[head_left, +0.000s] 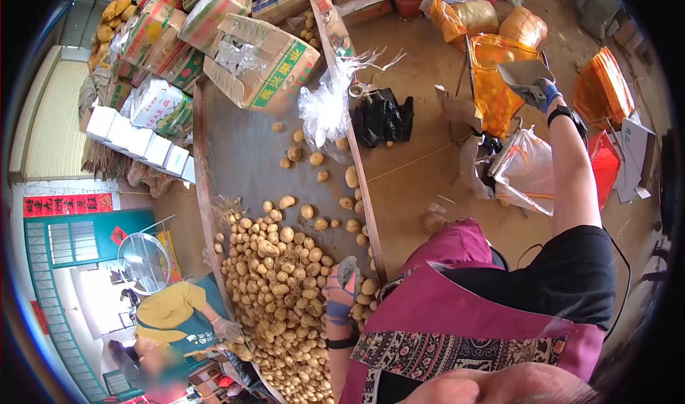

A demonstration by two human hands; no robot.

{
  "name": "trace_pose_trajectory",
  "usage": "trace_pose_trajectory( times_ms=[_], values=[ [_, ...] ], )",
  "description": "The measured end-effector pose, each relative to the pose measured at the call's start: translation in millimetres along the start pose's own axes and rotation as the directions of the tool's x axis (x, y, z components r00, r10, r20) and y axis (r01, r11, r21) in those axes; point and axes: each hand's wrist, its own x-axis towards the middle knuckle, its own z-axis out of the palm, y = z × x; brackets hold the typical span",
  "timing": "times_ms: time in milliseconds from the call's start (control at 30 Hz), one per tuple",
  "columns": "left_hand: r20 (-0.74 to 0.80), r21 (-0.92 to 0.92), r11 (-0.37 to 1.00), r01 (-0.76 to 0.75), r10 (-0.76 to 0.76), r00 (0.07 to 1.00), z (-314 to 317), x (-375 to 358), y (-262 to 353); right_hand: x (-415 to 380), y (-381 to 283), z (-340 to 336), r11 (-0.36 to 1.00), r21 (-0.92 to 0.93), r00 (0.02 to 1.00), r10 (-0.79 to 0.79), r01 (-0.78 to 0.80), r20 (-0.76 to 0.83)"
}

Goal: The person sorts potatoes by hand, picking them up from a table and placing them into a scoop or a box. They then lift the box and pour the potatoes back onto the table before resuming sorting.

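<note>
My left hand (342, 288), in a grey and blue glove, is over the right edge of a heap of potatoes (275, 290). Its fingers look loosely stretched, and I see nothing held in them. At the upper right, my right hand (550, 94) reaches out, closed on a grey scoop (523, 74). The scoop is tilted at the mouth of an orange mesh bag (492, 94) that has potatoes inside. Part of the scoop's handle is hidden by the glove.
A long sorting table (246, 147) with raised wooden sides carries the potatoes. A printed carton (260, 65) and clear plastic bags (325, 108) stand at its far end. Another person (171, 311) works across the table. A white sack (524, 169) lies below my right arm.
</note>
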Motion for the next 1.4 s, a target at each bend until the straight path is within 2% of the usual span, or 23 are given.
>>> trace_pose_trajectory(
  times_ms=[67,133,200,267,333,400,433,467,533,600,667,733,800,867,933,967,1033,1100,1200,1267,1300,1367,1400],
  values=[
    [0.016,-0.012,1.0,0.026,-0.025,1.0,2.8,-1.7,-1.7,7.4,-2.3,-5.6,0.988,0.156,0.997,0.006,-0.019,0.082],
    [0.028,0.075,0.997,0.009,-0.011,1.0,3.9,-4.0,1.5,1.2,2.8,-5.7,0.992,0.123,0.998,-0.022,0.015,0.059],
    [-0.038,0.06,0.998,0.008,-0.006,0.999,-2.7,-8.9,-5.8,1.7,13.3,-2.5,0.968,0.174,0.962,-0.211,0.181,0.175],
    [-0.32,0.489,0.869,0.067,0.107,0.941,-23.0,-17.2,-14.3,-32.4,28.5,21.0,0.958,0.203,0.919,-0.256,0.201,0.299],
    [-0.506,0.499,0.86,0.105,0.191,0.841,-56.5,-22.5,-52.4,-92.3,41.1,58.7,0.976,0.208,0.839,-0.161,0.058,0.519],
    [-0.705,0.581,0.705,0.407,0.186,0.684,-93.3,-32.6,-112.9,-96.7,68.7,84.8,0.979,0.201,0.798,-0.087,-0.043,0.596],
    [-0.756,0.549,0.647,0.529,0.116,0.644,-107.0,-40.0,-127.0,-171.8,74.2,129.4,0.959,0.182,0.769,0.055,-0.219,0.637],
    [-0.776,0.544,0.553,0.631,0.046,0.629,-114.3,-47.8,-129.5,-137.0,96.6,129.3,0.968,0.091,0.725,0.112,-0.235,0.68],
    [-0.772,0.553,0.483,0.679,-0.012,0.636,-117.4,-55.1,-154.9,-244.7,128.3,195.3,0.927,0.086,0.769,0.247,-0.364,0.589],
    [-0.752,0.613,0.458,0.644,0.087,0.654,-96.8,-51.7,-145.8,-229.2,180.3,200.6,0.989,-0.143,0.665,0.134,-0.041,0.735],
    [-0.664,0.682,0.504,0.53,0.123,0.738,-77.4,-49.9,-123.4,-277.8,222.3,228.1,0.95,-0.311,0.714,0.209,0.012,0.668],
    [-0.566,0.706,0.499,0.502,-0.029,0.824,-57.8,-45.3,-88.2,-276.5,266.3,234.2,0.892,-0.437,0.495,0.435,-0.119,0.752],
    [-0.49,0.733,0.447,0.514,-0.178,0.853,-33.9,-42.5,-70.3,-279.3,312.8,237.9,0.781,-0.554,0.394,0.624,-0.288,0.675],
    [-0.478,0.709,0.478,0.518,-0.215,0.852,-20.0,-46.6,-74.6,-335.6,331.2,251.6,0.73,-0.625,0.354,0.683,-0.279,0.639],
    [-0.239,0.688,0.643,0.337,-0.238,0.942,-13.0,-61.0,-71.3,-349.9,344.3,254.0,0.676,-0.691,0.317,0.734,-0.257,0.601],
    [-0.258,0.664,0.656,0.36,-0.251,0.933,-16.5,-70.4,-82.7,-356.6,350.4,256.5,0.643,-0.724,0.294,0.763,-0.25,0.576],
    [-0.413,0.256,0.943,0.213,-0.093,0.906,-34.6,-95.9,-112.9,-382.1,350.0,267.6,0.621,-0.748,0.285,0.779,-0.234,0.558],
    [-0.639,0.164,0.91,0.381,-0.196,0.744,-91.9,-119.5,-107.0,-393.0,351.1,274.6,0.612,-0.764,0.272,0.785,-0.206,0.556],
    [-0.912,0.295,0.872,0.389,0.137,0.386,-173.9,-140.7,-139.6,-412.9,352.9,289.3,0.588,-0.778,0.273,0.803,-0.22,0.53],
    [-0.943,0.235,0.855,0.462,0.085,0.321,-213.6,-132.6,-169.7,-410.7,361.7,294.1,0.571,-0.794,0.286,0.812,-0.208,0.509],
    [-0.949,0.217,0.859,0.463,0.075,0.306,-217.8,-129.1,-168.5,-407.6,365.6,295.3,0.563,-0.8,0.303,0.815,-0.208,0.494],
    [-0.846,0.431,0.597,0.676,0.008,0.533,-212.6,-106.6,-158.2,-402.4,371.8,296.1,0.557,-0.802,0.29,0.821,-0.215,0.492],
    [-0.838,0.377,0.508,0.775,-0.17,0.519,-202.0,-95.9,-152.0,-401.3,372.7,297.7,0.558,-0.795,0.283,0.823,-0.238,0.493]
  ],
)
